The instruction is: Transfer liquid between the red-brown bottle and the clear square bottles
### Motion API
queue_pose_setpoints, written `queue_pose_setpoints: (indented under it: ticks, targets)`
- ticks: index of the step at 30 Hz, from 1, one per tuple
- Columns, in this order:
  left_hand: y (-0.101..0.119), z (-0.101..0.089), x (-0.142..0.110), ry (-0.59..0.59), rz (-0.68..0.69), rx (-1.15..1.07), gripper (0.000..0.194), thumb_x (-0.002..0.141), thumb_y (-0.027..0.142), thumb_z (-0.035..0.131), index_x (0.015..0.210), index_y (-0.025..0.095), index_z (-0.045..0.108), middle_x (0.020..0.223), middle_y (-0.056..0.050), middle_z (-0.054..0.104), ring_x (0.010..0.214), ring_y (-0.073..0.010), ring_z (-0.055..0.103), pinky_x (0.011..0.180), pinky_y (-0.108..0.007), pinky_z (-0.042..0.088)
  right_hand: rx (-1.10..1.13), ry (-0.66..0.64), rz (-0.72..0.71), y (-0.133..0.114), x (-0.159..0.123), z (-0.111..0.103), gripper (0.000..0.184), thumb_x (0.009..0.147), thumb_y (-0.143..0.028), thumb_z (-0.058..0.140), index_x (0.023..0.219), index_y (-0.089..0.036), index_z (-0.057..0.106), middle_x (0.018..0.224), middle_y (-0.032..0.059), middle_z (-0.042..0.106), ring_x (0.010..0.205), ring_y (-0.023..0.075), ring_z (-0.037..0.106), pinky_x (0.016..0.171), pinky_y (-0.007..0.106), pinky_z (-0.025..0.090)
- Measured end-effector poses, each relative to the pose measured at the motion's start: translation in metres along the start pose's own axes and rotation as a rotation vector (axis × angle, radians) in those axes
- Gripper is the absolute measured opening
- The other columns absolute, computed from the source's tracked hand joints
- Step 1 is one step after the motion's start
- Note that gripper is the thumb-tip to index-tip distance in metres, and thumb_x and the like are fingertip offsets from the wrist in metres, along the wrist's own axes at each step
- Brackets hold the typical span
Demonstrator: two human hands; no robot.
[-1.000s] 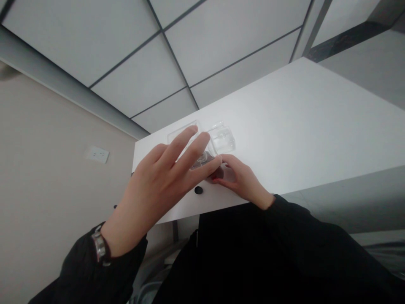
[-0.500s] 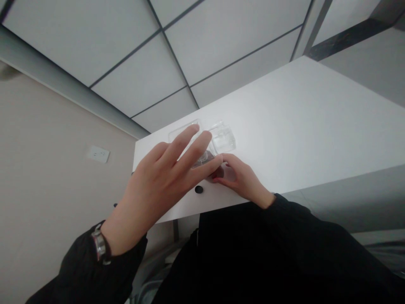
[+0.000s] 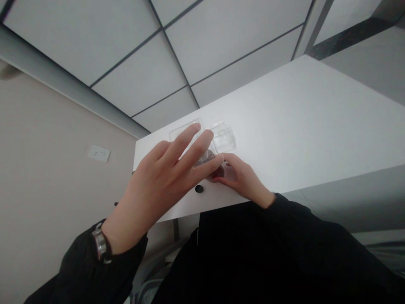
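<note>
Over the table's left end, my left hand (image 3: pixel 161 181) reaches with its back up, two middle fingers stretched and spread. Its index finger crosses a small dark reddish-brown, see-through-looking piece (image 3: pixel 205 158) and meets my right fingertips at its edge. The left thumb is hidden underneath. My right hand (image 3: pixel 243 177) pinches the piece's right side between thumb and forefinger. Much of the piece is covered by the fingers, so its kind cannot be told. Just beyond the hands lie a clear plastic tray (image 3: pixel 183 128) and another clear plastic container (image 3: pixel 225 137).
A round black spot (image 3: pixel 199 188), perhaps a hole or cap, is near the front edge of the white table (image 3: pixel 300 122). Grey-white panels (image 3: pixel 126 42) rise behind it. A wall socket (image 3: pixel 99 153) is on the left wall.
</note>
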State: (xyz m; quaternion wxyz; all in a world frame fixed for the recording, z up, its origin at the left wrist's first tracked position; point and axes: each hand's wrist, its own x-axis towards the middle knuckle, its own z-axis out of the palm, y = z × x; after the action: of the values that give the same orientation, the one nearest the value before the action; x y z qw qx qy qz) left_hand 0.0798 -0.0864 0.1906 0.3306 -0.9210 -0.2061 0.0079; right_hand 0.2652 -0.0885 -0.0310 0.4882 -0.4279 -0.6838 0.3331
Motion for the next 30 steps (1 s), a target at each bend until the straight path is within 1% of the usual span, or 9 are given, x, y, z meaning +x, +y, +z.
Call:
queue_pose_setpoints:
  ticks: [3, 12, 19, 25, 30]
  targets:
    - [-0.0004, 0.0003, 0.0004, 0.001, 0.013, 0.028, 0.047, 0.105, 0.011, 0.049, 0.149, 0.026, 0.05, 0.152, -0.012, 0.059, 0.146, -0.0288, 0.057, 0.084, -0.029, 0.056, -0.002, 0.001, 0.0, 0.0008, -0.0002, 0.0002, 0.056, 0.091, -0.051, 0.078, 0.137, -0.029, 0.057, 0.136, 0.0098, 0.069, 0.126, 0.0302, 0.068, 0.108, 0.054, 0.059]
    - [-0.0004, -0.0018, 0.0029, -0.013, 0.006, -0.02, 0.044, 0.105, 0.007, 0.048, 0.143, 0.028, 0.054, 0.152, -0.011, 0.058, 0.146, -0.0304, 0.058, 0.083, -0.03, 0.058, -0.016, -0.003, -0.018, 0.0013, 0.0007, 0.0001, 0.057, 0.091, -0.051, 0.078, 0.138, -0.026, 0.057, 0.136, 0.0105, 0.069, 0.126, 0.0288, 0.068, 0.107, 0.052, 0.059]
    - [-0.0009, -0.0022, 0.0026, -0.073, -0.065, -0.183, 0.049, 0.104, 0.006, 0.047, 0.144, 0.032, 0.053, 0.156, -0.008, 0.055, 0.15, -0.0308, 0.054, 0.091, -0.034, 0.061, -0.027, 0.006, -0.024, 0.0012, 0.0008, 0.001, 0.057, 0.091, -0.051, 0.078, 0.138, -0.026, 0.057, 0.134, 0.0107, 0.07, 0.123, 0.029, 0.069, 0.105, 0.051, 0.06]
    - [-0.0007, -0.0032, 0.0034, -0.081, -0.064, -0.191, 0.049, 0.104, 0.005, 0.046, 0.144, 0.032, 0.052, 0.156, -0.008, 0.055, 0.151, -0.0316, 0.054, 0.091, -0.036, 0.063, -0.028, 0.004, -0.028, 0.0021, 0.0006, 0.0017, 0.057, 0.091, -0.05, 0.078, 0.138, -0.025, 0.057, 0.135, 0.0111, 0.07, 0.125, 0.0289, 0.068, 0.106, 0.051, 0.06]
    - [-0.0005, -0.0047, 0.0046, -0.113, -0.121, -0.298, 0.049, 0.103, 0.006, 0.046, 0.144, 0.034, 0.053, 0.157, -0.007, 0.055, 0.152, -0.0319, 0.052, 0.096, -0.039, 0.063, -0.026, 0.008, -0.024, 0.002, 0.0002, 0.0016, 0.056, 0.092, -0.05, 0.078, 0.138, -0.025, 0.057, 0.134, 0.0113, 0.07, 0.125, 0.0288, 0.069, 0.105, 0.05, 0.06]
